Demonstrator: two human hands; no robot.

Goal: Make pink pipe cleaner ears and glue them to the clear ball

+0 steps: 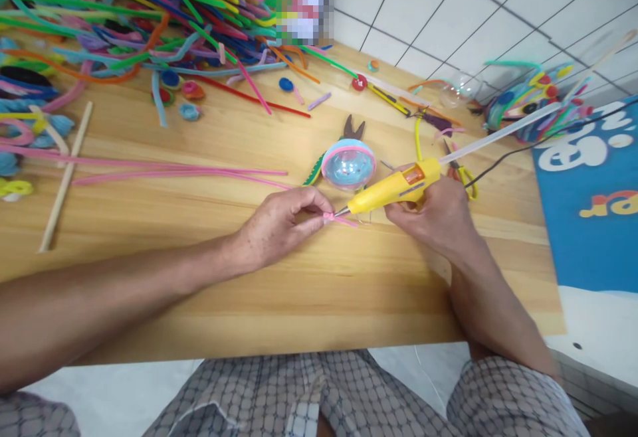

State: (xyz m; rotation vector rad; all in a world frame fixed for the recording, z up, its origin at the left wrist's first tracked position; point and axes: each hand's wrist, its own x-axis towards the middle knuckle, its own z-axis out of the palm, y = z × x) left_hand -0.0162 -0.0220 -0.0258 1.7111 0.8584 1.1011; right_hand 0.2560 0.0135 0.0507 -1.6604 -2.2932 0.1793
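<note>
My right hand (pixel 432 216) is closed around a yellow hot glue gun (pixel 393 188) with a white glue stick (pixel 503 133) out of its back. Its metal tip points left at a small pink pipe cleaner piece (pixel 329 218). My left hand (pixel 282 223) pinches that pink piece against the wooden table (pixel 209 291). Just behind the gun lies a clear blue half-sphere with a pink rim (pixel 348 163), with brown ears and a green strip beside it.
A big heap of coloured pipe cleaners (pixel 149 12) fills the table's back left. Long pink pipe cleaners (pixel 174 173) and a wooden stick (pixel 64 178) lie at left. Yellow-handled scissors (pixel 461 170) and a cord sit at right, by a blue mat (pixel 593 224).
</note>
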